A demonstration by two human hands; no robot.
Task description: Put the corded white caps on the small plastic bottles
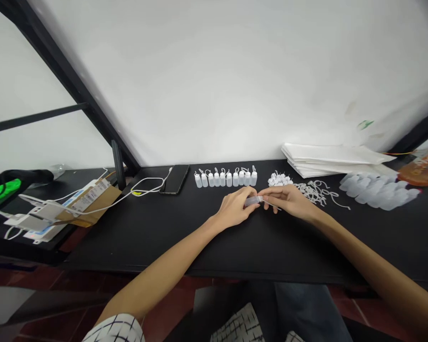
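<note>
Over the middle of the black table, my left hand [235, 206] is closed round a small translucent squeeze bottle [250, 201] lying sideways, its neck toward the right. My right hand [288, 200] pinches a thin white strap [273, 204] at that neck, the strap's tail hanging below the fingers. Behind my hands stands a row of small white bottles [223, 179] with capped tops and looped straps. Just past my right hand are a pile of small white caps [278, 179] and a tangle of loose white straps [312, 194].
Farther right lie several translucent bottles [380, 190] without straps, beside an orange-filled bottle [423, 166]. White paper sheets [328, 156] are stacked by the wall. To the left are a phone [175, 179], a white cable [148, 187], a cardboard piece [100, 199] and power strips [39, 223].
</note>
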